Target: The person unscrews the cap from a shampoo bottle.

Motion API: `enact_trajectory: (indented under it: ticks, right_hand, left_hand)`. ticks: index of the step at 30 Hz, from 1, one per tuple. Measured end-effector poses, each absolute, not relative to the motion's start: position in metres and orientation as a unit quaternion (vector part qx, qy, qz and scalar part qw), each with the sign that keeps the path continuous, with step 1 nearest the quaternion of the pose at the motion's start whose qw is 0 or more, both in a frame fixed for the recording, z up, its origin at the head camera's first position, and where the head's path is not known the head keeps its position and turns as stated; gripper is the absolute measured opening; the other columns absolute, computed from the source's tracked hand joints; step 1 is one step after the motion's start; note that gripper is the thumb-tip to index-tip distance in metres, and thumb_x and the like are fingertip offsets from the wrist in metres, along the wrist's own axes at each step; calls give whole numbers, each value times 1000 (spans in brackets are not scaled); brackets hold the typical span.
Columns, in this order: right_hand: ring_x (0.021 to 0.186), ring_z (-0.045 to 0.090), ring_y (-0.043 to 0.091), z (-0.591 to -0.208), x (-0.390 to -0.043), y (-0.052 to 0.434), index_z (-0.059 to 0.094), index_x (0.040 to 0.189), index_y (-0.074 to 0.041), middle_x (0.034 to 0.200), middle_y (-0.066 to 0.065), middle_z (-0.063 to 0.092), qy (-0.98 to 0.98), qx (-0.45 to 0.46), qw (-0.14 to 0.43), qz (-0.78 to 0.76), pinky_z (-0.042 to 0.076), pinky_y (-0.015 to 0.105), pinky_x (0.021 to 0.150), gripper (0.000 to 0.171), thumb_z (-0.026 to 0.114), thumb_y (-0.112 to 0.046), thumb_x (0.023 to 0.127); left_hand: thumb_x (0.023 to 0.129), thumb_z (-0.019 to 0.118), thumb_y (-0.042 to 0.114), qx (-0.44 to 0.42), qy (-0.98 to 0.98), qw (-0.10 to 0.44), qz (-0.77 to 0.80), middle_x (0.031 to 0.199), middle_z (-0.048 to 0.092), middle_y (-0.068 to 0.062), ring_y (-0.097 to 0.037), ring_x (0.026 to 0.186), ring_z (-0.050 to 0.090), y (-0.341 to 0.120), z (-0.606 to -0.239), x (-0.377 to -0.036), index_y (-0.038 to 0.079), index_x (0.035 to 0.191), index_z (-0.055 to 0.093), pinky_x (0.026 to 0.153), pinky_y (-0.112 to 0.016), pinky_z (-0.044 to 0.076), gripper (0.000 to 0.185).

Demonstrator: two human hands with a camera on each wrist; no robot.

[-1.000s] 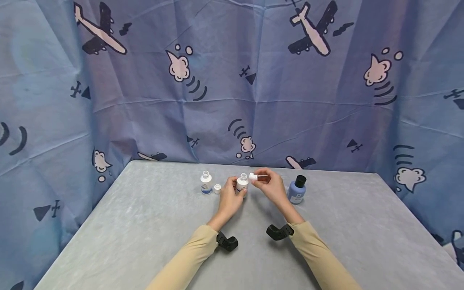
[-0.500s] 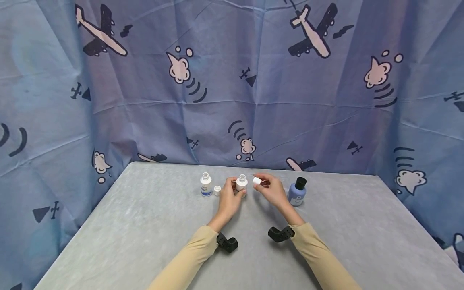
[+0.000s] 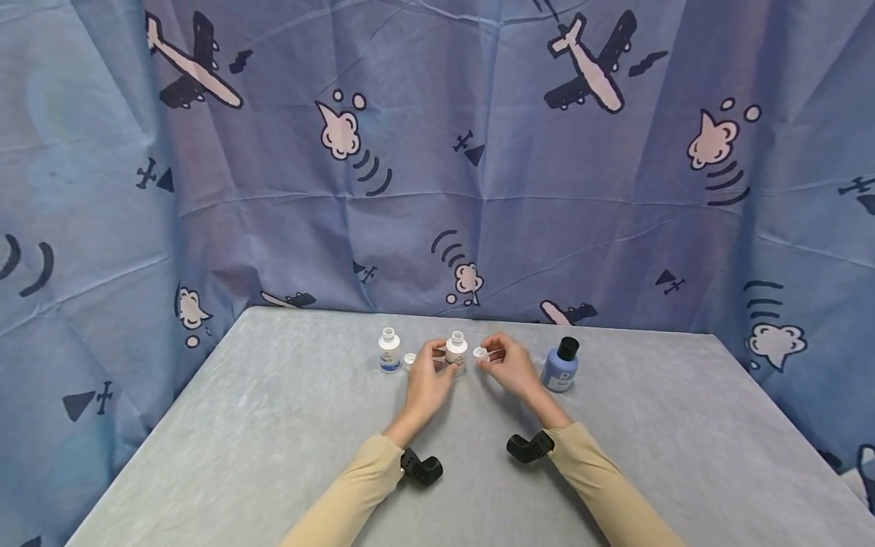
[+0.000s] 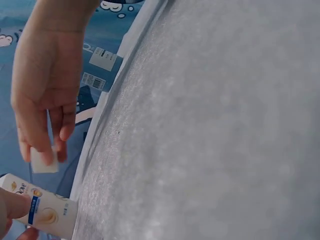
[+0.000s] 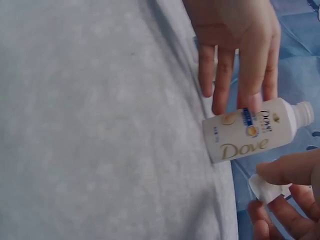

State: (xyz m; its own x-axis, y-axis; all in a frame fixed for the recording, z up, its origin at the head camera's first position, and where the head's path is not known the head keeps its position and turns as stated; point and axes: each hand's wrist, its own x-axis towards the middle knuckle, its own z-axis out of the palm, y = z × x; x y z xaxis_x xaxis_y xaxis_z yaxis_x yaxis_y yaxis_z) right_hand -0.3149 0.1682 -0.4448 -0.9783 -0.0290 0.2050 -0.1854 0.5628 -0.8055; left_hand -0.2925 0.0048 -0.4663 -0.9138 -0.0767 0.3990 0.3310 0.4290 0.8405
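Note:
Near the far side of the table, my left hand [image 3: 427, 391] holds a small white Dove bottle [image 3: 456, 351] upright, thumb on its label in the right wrist view. Its neck [image 5: 303, 114] is uncapped. To the right of the bottle, my right hand [image 3: 514, 371] pinches a white screw cap [image 3: 481, 355] between thumb and fingers, apart from the bottle. The cap's hollow side faces up in the head view. Beside my left hand lies another white cap [image 3: 409, 360], partly hidden by the fingers. A second white bottle [image 3: 390, 353] stands uncapped to the left of that cap.
A blue bottle with a black cap [image 3: 560, 366] stands to the right of my right hand. All of this is on a grey cloth-covered table [image 3: 273, 425]. A blue curtain [image 3: 410, 152] with printed planes hangs behind the table's far edge.
My right hand has lowered the cap from beside the bottle's neck and turned it hollow side up. My left hand keeps hold of the bottle, almost in place.

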Motion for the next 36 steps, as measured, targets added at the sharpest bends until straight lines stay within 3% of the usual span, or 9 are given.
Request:
enact_trajectory:
  ticks: [4,12,20,27,36]
  right_hand:
    - [88,66,29,-447,-317,169,64,107,3,101,21,67,-884,79,80,454,53,32,76,32,71,2,75]
    - [90,62,27,-453,-314,170,65,100,-1,97,15,68,-912,104,55,394,50,42,85,24,73,-3,77]
    - [88,62,26,-457,-313,168,65,102,0,96,15,68,-917,115,49,379,50,40,82,26,72,-3,77]
    - [98,63,34,-457,-301,175,63,107,0,105,18,68,-913,130,54,382,50,47,88,30,72,-4,79]
    - [100,62,33,-438,-277,197,60,118,-3,109,17,67,-910,157,127,362,51,46,82,40,71,-1,79]
  left_hand:
    - [82,70,3,-79,-824,184,-531,106,65,-19,-32,90,65,0,-463,-288,0,118,57,84,-41,51,39]
    - [85,67,11,-55,-839,127,-527,110,64,-19,-31,93,64,-10,-458,-279,-2,118,60,85,-44,51,36]
    - [89,63,13,-72,-843,72,-527,121,62,-23,-33,101,65,-13,-453,-267,-7,128,54,87,-44,53,45]
    - [89,62,13,-87,-839,40,-535,124,61,-24,-35,105,65,-11,-457,-246,-8,130,52,88,-45,53,47]
    - [92,59,14,-140,-822,26,-552,130,59,-22,-38,112,62,2,-452,-231,-6,130,53,93,-47,51,43]
